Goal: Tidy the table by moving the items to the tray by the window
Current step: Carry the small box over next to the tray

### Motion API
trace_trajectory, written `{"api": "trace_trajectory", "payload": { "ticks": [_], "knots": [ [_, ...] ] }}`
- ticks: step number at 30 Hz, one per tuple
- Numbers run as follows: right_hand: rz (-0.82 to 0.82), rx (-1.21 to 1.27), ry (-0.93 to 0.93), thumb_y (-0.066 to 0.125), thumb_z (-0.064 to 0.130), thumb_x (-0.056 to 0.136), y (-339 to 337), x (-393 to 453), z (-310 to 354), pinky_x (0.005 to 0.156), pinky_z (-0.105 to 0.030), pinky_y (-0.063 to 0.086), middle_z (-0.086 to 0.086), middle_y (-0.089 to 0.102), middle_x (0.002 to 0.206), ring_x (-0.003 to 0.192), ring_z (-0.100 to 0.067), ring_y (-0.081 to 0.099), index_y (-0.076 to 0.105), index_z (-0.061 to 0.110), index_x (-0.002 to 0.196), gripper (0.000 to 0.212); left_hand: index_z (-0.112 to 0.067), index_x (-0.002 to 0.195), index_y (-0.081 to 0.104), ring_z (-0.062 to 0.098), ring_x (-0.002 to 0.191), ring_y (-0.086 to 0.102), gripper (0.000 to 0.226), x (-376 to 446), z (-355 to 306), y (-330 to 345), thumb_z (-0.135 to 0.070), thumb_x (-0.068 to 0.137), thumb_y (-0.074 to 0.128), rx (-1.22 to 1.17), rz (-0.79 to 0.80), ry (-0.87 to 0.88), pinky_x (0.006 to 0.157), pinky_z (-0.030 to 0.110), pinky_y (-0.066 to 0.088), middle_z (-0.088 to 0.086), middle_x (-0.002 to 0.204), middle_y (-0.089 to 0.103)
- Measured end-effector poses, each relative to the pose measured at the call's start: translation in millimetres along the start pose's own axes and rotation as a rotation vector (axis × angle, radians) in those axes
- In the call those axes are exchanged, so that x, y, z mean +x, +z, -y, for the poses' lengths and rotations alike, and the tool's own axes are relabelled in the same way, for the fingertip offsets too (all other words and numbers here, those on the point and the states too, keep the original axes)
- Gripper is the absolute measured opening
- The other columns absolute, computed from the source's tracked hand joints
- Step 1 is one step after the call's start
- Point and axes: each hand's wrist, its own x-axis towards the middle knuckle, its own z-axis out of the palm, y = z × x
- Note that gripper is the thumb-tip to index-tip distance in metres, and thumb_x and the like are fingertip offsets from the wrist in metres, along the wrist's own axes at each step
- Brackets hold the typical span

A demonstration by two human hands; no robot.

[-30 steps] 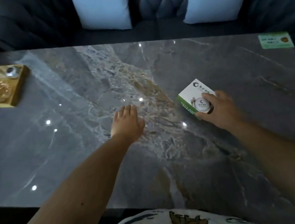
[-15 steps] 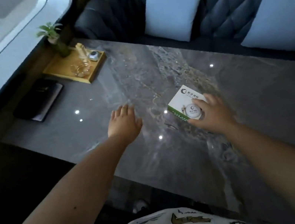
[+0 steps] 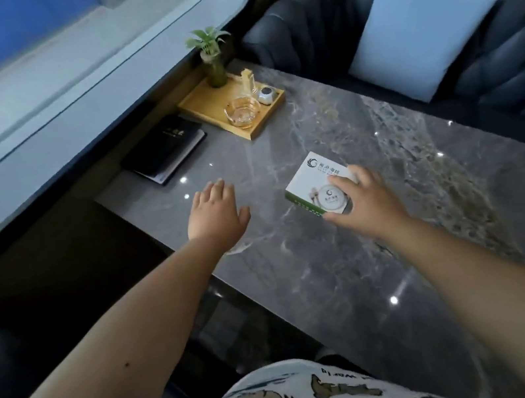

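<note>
Gripping a white box (image 3: pixel 316 184), right hand (image 3: pixel 364 202) sits well short of the wooden tray (image 3: pixel 203 103); left hand (image 3: pixel 216 213) flat, fingers extended, empty, over the worktop (image 3: pixel 353 270).

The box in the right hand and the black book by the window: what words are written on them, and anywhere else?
Box, held by the right hand: a green swirl logo and printed characters, too blurred to read.
Round label on the box: a small logo and text, too small to read.
Black book: faint gold marks on the cover, too small to read.
Shirt: part of a word, unreadable.
</note>
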Motion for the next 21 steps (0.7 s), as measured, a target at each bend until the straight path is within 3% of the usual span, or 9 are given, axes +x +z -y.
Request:
{"api": "trace_trajectory", "payload": {
  "ticks": [11, 21],
  "knots": [
    [0.086, -0.072, -0.154, 0.063, 0.069, 0.068, 5.4, 89.1, 19.6, 0.097, -0.045, 0.041, -0.01, 0.032, 0.141, 0.125, -0.036, 0.034, 0.044, 0.031, 0.135, 0.079, -0.013, 0.144, 0.033, 0.028, 0.143, 0.022, 0.067, 44.9, 33.1, -17.3, -0.055, 0.093, 0.041, 0.015, -0.054, -0.098, 0.117, 0.043, 0.016, 0.01, 0.154, 0.031],
    [0.121, -0.073, -0.041, 0.062, 0.068, 0.07, 37.4, 178.9, 66.5, 0.097, -0.043, 0.039, -0.006, 0.025, 0.148, 0.131, -0.031, 0.029, 0.039, 0.033, 0.139, 0.081, -0.013, 0.142, 0.036, 0.028, 0.141, 0.026, 0.061, 135.1, 110.9, 7.2, -0.049, 0.093, 0.041, -0.023, -0.03, -0.069, 0.116, 0.044, 0.017, 0.009, 0.15, 0.036]
  ]
}}
